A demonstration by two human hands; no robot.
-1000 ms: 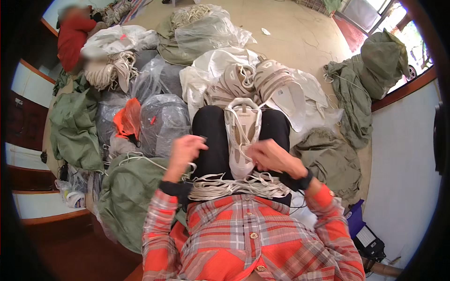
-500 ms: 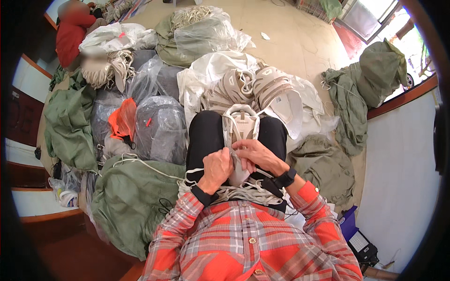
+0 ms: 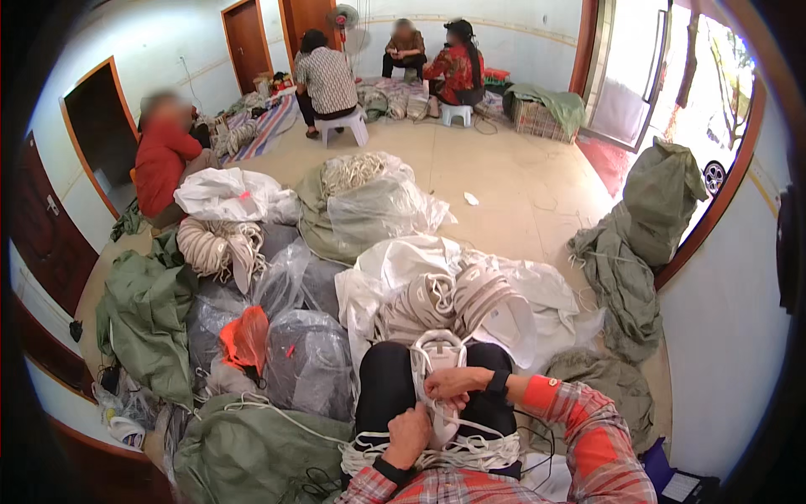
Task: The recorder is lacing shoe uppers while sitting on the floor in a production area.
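Note:
A beige and white shoe upper (image 3: 438,357) lies between my black-clad thighs, its heel opening facing away from me. My right hand (image 3: 449,384) reaches across it from the right, fingers curled onto its left edge near the lace holes. Lower down, my left hand (image 3: 409,434) is closed in a fist against the upper's left side; what its fingers pinch is hidden. White shoelaces (image 3: 491,454) are bundled across my lap around both wrists. Just beyond my knees, stacks of nested beige shoe uppers (image 3: 416,307) rest on white sacking (image 3: 395,262).
Clear plastic bags of grey goods (image 3: 309,365), an orange bag (image 3: 244,340) and green sacks (image 3: 147,323) crowd my left. More green sacks (image 3: 621,286) lie right, by the doorway. Several people sit farther off, one in red (image 3: 164,164) at left. A stool (image 3: 342,128) stands on the floor.
My view has tilted upward, bringing the far wall and seated people into sight. My hands stay at the shoe upper; the right one now lies more sideways across it.

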